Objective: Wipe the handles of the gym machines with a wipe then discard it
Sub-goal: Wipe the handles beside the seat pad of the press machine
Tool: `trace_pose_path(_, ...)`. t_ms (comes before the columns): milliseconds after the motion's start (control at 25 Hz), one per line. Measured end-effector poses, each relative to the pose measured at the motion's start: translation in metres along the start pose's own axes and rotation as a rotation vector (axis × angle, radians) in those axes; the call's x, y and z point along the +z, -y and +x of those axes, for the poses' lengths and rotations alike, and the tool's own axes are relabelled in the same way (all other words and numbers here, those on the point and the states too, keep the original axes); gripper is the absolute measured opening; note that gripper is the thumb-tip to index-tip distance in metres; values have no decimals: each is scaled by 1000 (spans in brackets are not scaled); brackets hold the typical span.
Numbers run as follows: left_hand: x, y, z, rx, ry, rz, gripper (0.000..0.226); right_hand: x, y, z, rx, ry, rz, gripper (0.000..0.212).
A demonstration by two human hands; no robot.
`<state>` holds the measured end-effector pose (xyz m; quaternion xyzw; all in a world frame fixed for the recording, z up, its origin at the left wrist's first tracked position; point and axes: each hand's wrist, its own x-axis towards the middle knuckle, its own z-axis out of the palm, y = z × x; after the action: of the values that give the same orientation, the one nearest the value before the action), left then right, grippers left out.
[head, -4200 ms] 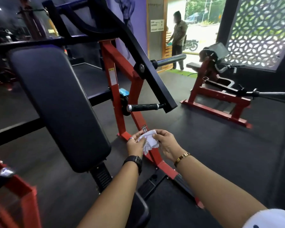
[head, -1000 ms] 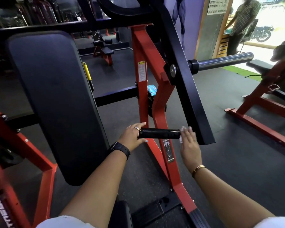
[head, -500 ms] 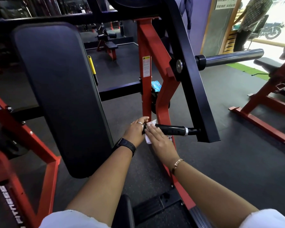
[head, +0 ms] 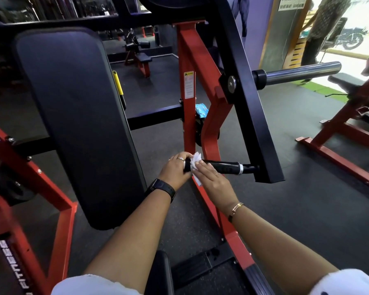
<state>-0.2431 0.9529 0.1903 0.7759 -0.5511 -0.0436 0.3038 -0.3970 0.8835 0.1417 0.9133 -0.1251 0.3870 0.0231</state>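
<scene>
Two bare forearms are extended from the bottom edge toward a black handle (head: 219,166) on a red-and-black gym machine. The free end of the handle is cupped by the left hand (head: 175,170), its grip curled closed around it. A crumpled white wipe (head: 194,165) is pressed onto the handle by the right hand (head: 211,179), its grip flattened over the cloth. A black back pad (head: 73,116) is seen to the left, a steel weight peg (head: 303,72) farther right. Wiping is judged under way; other handles and discarding remain.
</scene>
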Motion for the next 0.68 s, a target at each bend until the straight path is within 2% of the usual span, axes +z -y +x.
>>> trace_pose_path(80, 1, -3, -2, -7, -12, 9, 46, -15, -23, -22, 24, 55, -43, 58)
trace_pose_path(200, 1, -8, -5, -41, -12, 2, 46, -36, -49, -51, 274, 92, -61, 70)
trace_pose_path(280, 2, -11, -5, -69, -11, -17, 47, -40, -51, -58, 444, 60, -39, 59)
trace_pose_path(400, 3, -15, -4, -106, -18, -25, 49, -33, -35, -45, 799, -45, 125, 41)
trace_pose_path(440, 3, -16, -4, -112, -19, -30, 48, -30, -26, -38, 808, -64, 144, 41)
trace_pose_path(480, 3, -16, -4, -115, -15, -36, 48, -26, -17, -34, 726, -56, 141, 42)
trace_pose_path(560, 3, -16, -4, -113, -9, -48, 47, -19, -3, -34, 451, -1, 82, 48)
trace_pose_path(600, 3, -16, -5, -110, -8, -51, 47, -18, -5, -34, 382, 3, 42, 50)
trace_pose_path(640, 2, -15, -6, -108, -4, -54, 47, -18, -10, -33, 420, -8, 27, 50)
trace_pose_path(680, 2, -15, -6, -109, 2, -63, 47, -20, -15, -32, 549, -24, 43, 49)
